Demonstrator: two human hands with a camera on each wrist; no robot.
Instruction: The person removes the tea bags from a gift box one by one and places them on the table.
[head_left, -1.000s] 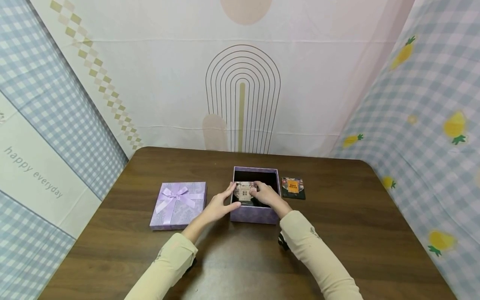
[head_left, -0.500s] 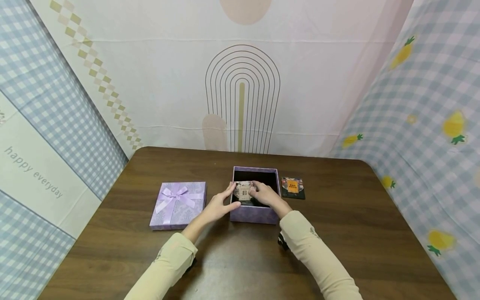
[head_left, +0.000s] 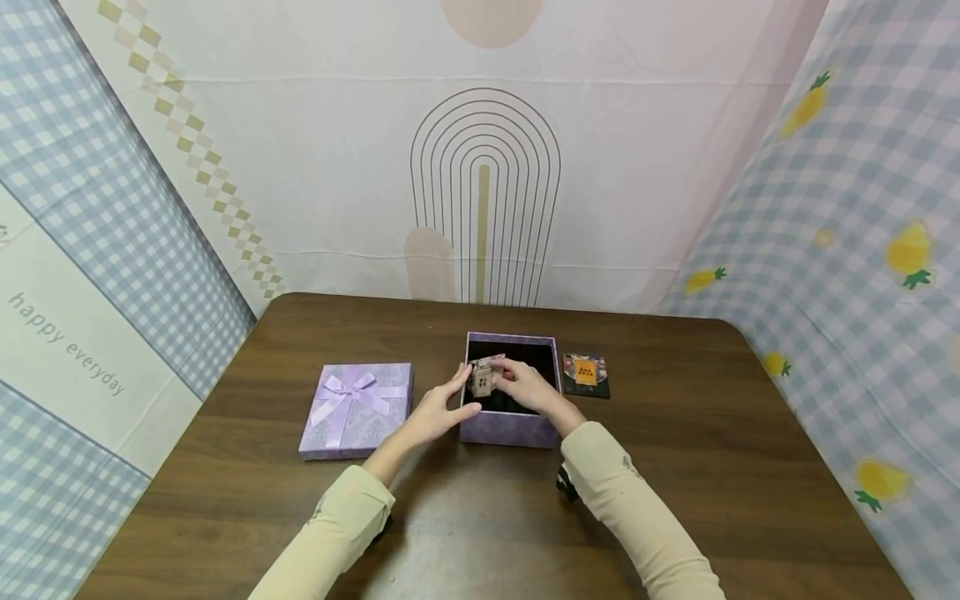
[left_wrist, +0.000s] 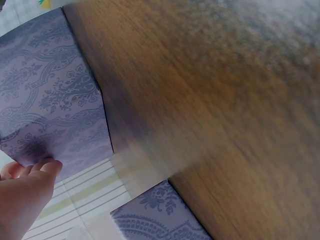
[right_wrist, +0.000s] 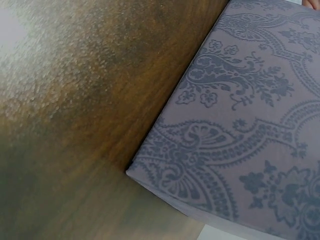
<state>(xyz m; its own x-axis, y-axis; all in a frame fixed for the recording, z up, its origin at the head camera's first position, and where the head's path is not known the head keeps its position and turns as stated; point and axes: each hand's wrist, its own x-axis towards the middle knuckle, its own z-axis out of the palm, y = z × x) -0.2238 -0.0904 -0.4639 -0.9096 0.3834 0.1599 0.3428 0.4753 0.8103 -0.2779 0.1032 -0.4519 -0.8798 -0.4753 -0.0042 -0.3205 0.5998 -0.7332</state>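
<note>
An uncovered purple patterned box with a black inside stands on the table. My right hand reaches over it and pinches a small square printed packet, which is tilted above the black inside. My left hand rests against the box's left side, thumb spread toward the near left corner and fingers along the left rim. In the left wrist view, fingers touch the box's outer wall. Only the box wall fills the right wrist view's right side, and the packet is out of sight there.
Left of the box lies its purple lid with a ribbon bow. A dark square packet with an orange label lies to the right of the box. The brown wooden table meets a patterned cloth backdrop at its back.
The printed packet has turned from lying nearly flat to a tilt, and my right fingers have lifted its right side. My left hand stays in place.
</note>
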